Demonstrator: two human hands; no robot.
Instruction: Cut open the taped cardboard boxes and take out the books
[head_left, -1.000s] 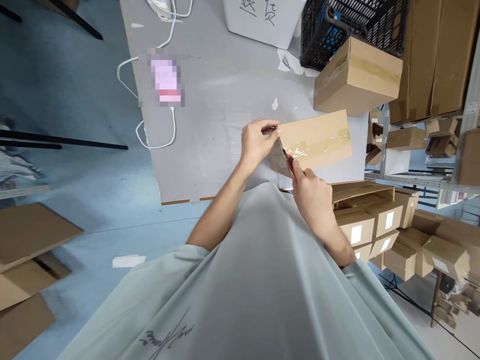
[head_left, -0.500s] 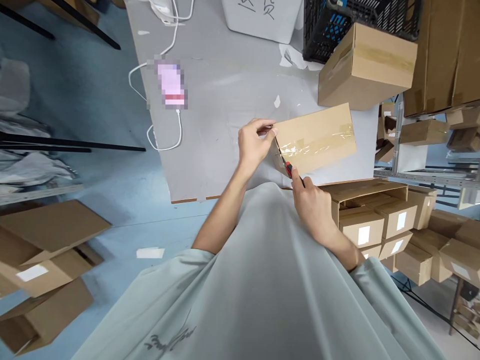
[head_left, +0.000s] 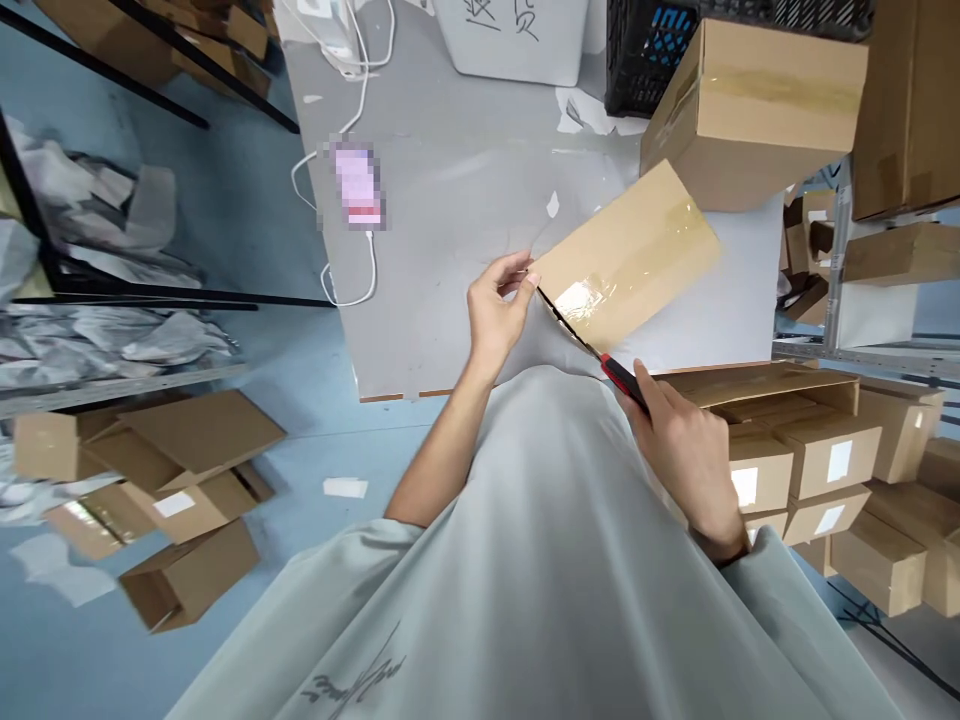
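Carton center-right on desk, left hand pinching its corner, right hand gripping red-black cutter at near edge; bigger box blocks upper right, crate behind

Loose pale grey-green shirt — short wide sleeves, dark script-like marking low on the front — bare forearms.

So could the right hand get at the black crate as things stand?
Probably not easily: the right hand is holding the cutter, and the big box covers part of the crate. The crate's left end shows past it, which might leave a way.
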